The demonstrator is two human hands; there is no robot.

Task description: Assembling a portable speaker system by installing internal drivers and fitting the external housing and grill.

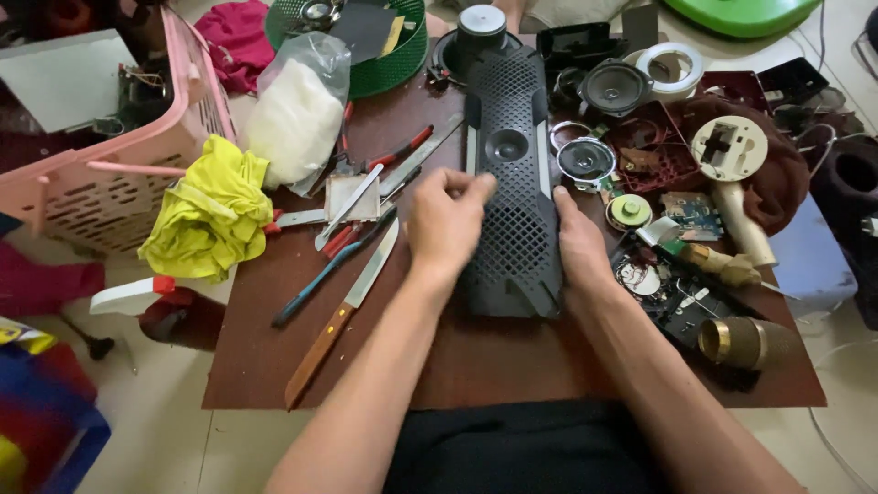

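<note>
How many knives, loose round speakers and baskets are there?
Knives: 1, wooden-handled knife
Loose round speakers: 2, black speaker, silver-rimmed speaker
Baskets: 2, pink basket, green basket
Total: 5

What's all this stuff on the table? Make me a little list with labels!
Left hand: rests on the black speaker grille, fingers on its left edge
Right hand: presses the grille's right edge
Table: brown, cluttered
Left of the hands: wooden-handled knife, red-handled pliers, yellow cloth, pink basket
Right of the hands: loose round speaker, green circuit board, tape roll
</note>
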